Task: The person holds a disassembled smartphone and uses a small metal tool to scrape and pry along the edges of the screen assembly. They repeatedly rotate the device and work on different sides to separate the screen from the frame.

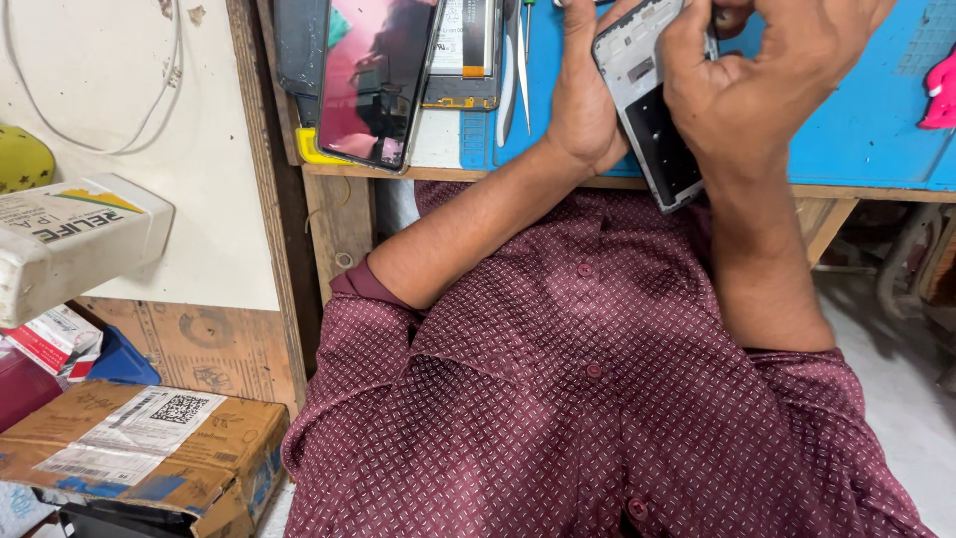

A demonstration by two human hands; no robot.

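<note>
Your blue work mat [856, 130] covers the bench's near edge. Above that edge, your left hand [583, 100] cradles the opened phone frame [652, 110], fingers closed behind it; your right hand [767, 85] clamps its top. A detached screen [376, 80] lies left.

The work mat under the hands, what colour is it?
Blue; the work mat shows best in the head view.

Phone screen [376, 85], tweezers [521, 70], cardboard box [149, 448], white jug [75, 239].
</note>
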